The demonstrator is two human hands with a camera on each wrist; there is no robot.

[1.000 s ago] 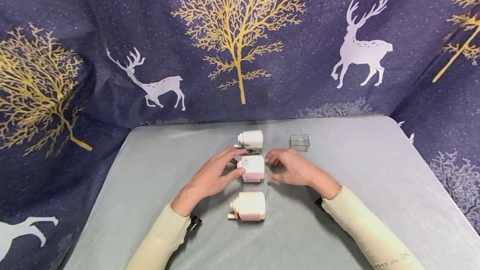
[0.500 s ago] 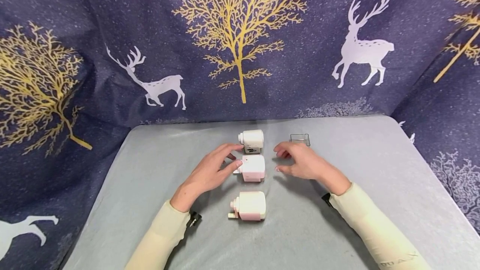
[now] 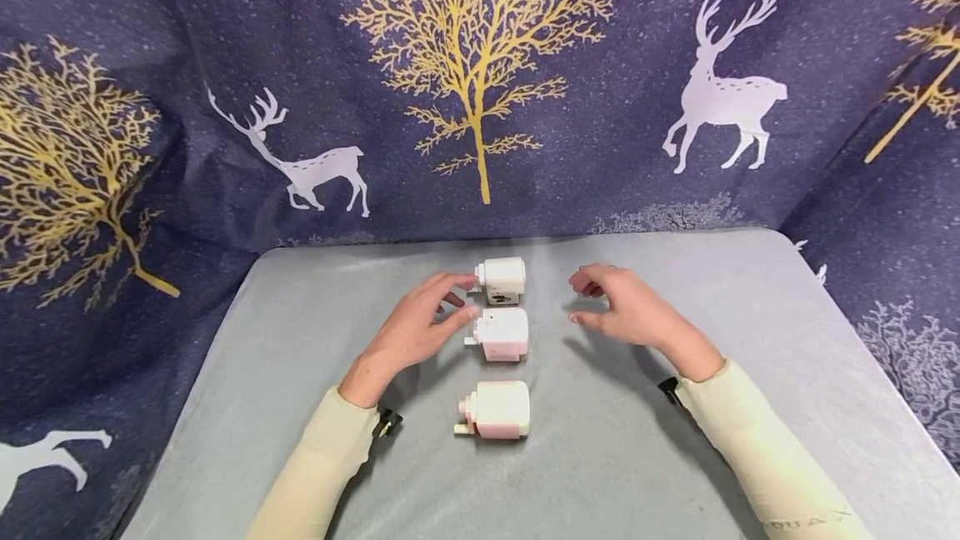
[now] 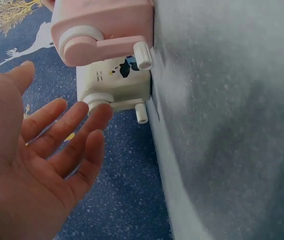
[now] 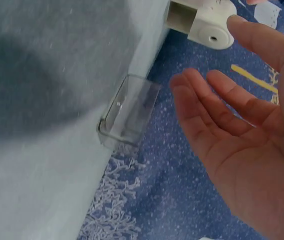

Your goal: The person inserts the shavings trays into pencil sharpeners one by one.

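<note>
Three hand-crank pencil sharpeners stand in a line: a white one [image 3: 504, 277] at the back, a pink-and-white one [image 3: 504, 333] in the middle and a cream-and-pink one [image 3: 502, 409] in front. My left hand [image 3: 408, 327] holds nothing, its spread fingers beside the crank sides of the back two. In the left wrist view a pink crank arm [image 4: 116, 46] is near its fingertips. My right hand [image 3: 630, 307], also holding nothing, hovers right of the row with fingers gently bent. Below it in the right wrist view lies a clear plastic drawer [image 5: 129, 112], mostly hidden in the head view.
The grey tabletop [image 3: 637, 457] ends at a dark blue cloth [image 3: 577, 165] printed with deer and trees. On the white sharpener's right side an empty drawer slot [image 5: 181, 17] faces the clear drawer.
My right hand has moved right and back, away from the middle sharpener and over the clear drawer. My left hand has drawn off the middle sharpener, slightly left and back.
</note>
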